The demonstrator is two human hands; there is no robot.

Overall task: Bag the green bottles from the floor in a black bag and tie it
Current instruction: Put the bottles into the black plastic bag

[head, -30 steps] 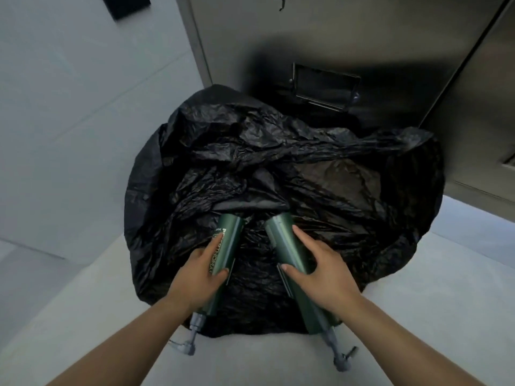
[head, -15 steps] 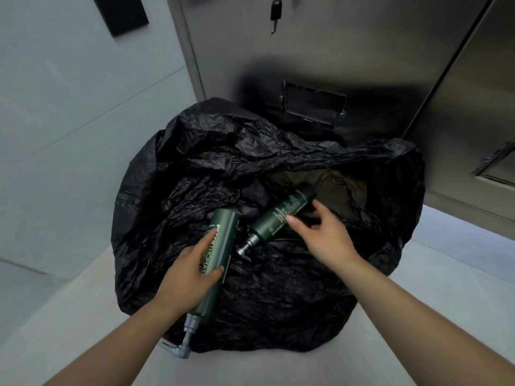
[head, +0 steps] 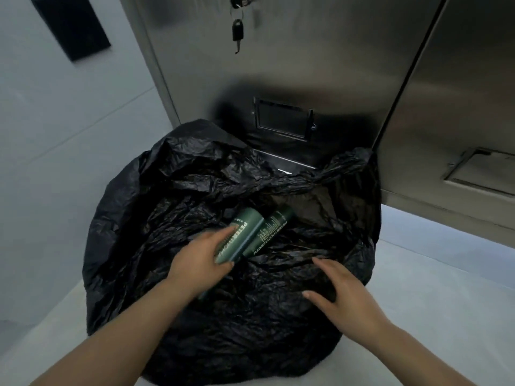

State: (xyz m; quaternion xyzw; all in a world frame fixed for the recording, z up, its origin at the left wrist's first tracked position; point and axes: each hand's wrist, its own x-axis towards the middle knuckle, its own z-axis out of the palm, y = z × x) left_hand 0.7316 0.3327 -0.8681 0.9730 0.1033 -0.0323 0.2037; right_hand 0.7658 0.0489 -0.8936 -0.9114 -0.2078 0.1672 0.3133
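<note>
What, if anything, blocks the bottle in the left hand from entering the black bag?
Nothing visible. The left hand holds the green bottle at the open black bag, beside a second bottle already inside; the right hand is off to the side.

In the crumpled black plastic bag, the farther dark green cylindrical bottle reads "PETERTHOMASROTH" in pale letters, and its smaller lines are illegible. The nearer dark green bottle shows "PETE"; the rest is blurred beside the left hand.

The left bottle is lying just beside the right bottle in the bag, which is sitting on the floor before a cabinet.
</note>
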